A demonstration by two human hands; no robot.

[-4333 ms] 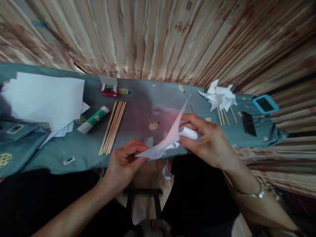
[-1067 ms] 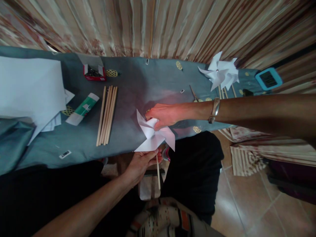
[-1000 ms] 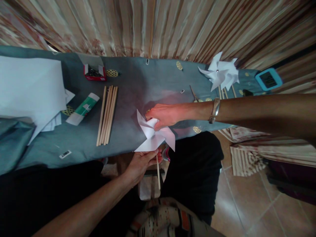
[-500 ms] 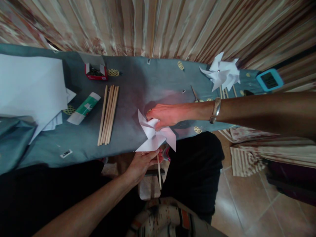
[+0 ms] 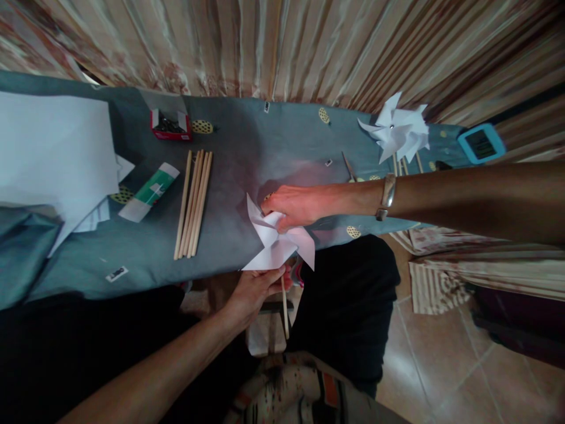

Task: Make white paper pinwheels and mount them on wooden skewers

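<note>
A white paper pinwheel (image 5: pixel 274 250) on a thin wooden stick (image 5: pixel 285 306) is at the table's front edge. My left hand (image 5: pixel 262 288) is closed round the stick just below the blades, and the stick's lower end hangs past the edge. From above, my right hand (image 5: pixel 291 206) is closed on the pinwheel near its centre and upper blade, with its fingertips partly hidden. Several loose wooden sticks (image 5: pixel 194 206) lie side by side left of the pinwheel. Finished-looking white pinwheels (image 5: pixel 399 132) lie at the back right.
A red box (image 5: pixel 171 125) of small metal pieces stands at the back left. Near it lie a green and white box (image 5: pixel 152 191) and a stack of white paper (image 5: pixel 53 153). Scissors (image 5: pixel 348 166) and a blue digital timer (image 5: pixel 481 143) are on the right. Curtains (image 5: pixel 247 47) hang behind.
Both hands and the pinwheel hold nearly the same position. Only a slight shift of the camera view shows.
</note>
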